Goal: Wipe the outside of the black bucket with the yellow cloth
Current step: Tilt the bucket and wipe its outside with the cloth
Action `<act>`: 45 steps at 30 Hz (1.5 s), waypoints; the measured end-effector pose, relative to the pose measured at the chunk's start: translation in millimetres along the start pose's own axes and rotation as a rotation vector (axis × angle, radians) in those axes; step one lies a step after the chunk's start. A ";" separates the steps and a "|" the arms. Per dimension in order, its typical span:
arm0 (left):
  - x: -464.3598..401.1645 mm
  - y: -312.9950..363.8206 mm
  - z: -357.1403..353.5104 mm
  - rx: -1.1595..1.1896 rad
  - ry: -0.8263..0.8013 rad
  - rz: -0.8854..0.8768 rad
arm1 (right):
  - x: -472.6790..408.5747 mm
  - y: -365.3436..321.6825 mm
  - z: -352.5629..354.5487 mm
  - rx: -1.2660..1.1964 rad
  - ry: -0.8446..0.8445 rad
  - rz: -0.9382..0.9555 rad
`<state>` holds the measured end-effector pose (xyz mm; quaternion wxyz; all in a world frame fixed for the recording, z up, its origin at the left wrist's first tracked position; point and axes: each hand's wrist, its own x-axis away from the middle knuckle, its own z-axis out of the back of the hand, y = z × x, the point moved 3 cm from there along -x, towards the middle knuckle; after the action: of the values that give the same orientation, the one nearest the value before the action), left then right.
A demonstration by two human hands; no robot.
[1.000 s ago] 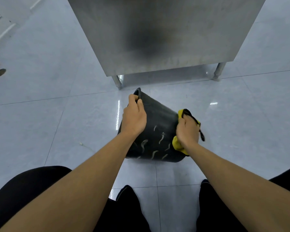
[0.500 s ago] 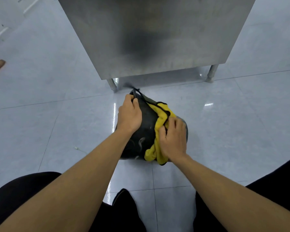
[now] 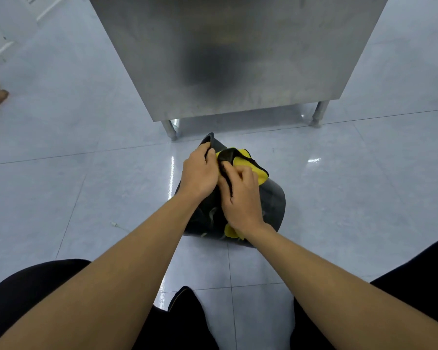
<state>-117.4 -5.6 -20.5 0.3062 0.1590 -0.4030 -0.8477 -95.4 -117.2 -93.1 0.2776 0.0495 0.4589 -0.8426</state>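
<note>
The black bucket (image 3: 273, 198) lies tipped on the floor (image 3: 86, 198), near the steel cabinet (image 3: 238, 59). It looks light and smooth (likely to roll), so keep your left hand (image 3: 200, 173) clamped on its far rim. Your right hand (image 3: 240, 195) presses the soft yellow cloth (image 3: 245, 165) flat against the wall.

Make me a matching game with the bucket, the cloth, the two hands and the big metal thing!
Things:
1. black bucket
2. yellow cloth
3. left hand
4. metal cabinet

Descriptions:
A. stands on short legs
B. holds the bucket's rim
C. lies tipped on the floor
D. pressed under the right hand

Pairs: 1-C, 2-D, 3-B, 4-A
</note>
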 end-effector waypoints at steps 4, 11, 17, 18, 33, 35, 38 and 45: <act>-7.5 -6.4 -1.7 -0.074 -0.112 0.127 | 0.6 52.4 19.7 0.106 0.018 -0.341; 9.8 -13.3 -21.4 0.041 -0.183 0.128 | 2.5 76.9 27.8 0.091 -0.029 -0.644; 9.2 -14.8 -19.2 0.063 -0.105 0.159 | 0.5 15.0 9.9 -0.098 0.000 -0.238; 9.1 -13.6 -18.7 0.075 -0.101 0.159 | -0.8 5.0 6.5 -0.119 -0.009 -0.182; 10.1 -17.7 -7.3 0.050 -0.028 0.140 | -8.1 42.7 9.2 0.073 -0.058 -0.395; 8.8 -16.8 -7.0 0.019 -0.044 0.140 | -14.4 16.9 1.8 0.019 -0.069 -0.229; 5.2 -14.6 -6.9 0.004 -0.085 0.117 | -22.5 -8.5 -5.6 -0.033 -0.115 -0.060; 5.7 -15.8 -10.3 -0.015 -0.064 0.093 | -14.7 57.1 11.4 0.084 -0.143 -0.417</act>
<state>-122.6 -7.6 -39.4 0.3333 0.1106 -0.4133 -0.8402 -51.8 -144.3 -124.2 0.1270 -0.0946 0.4029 -0.9015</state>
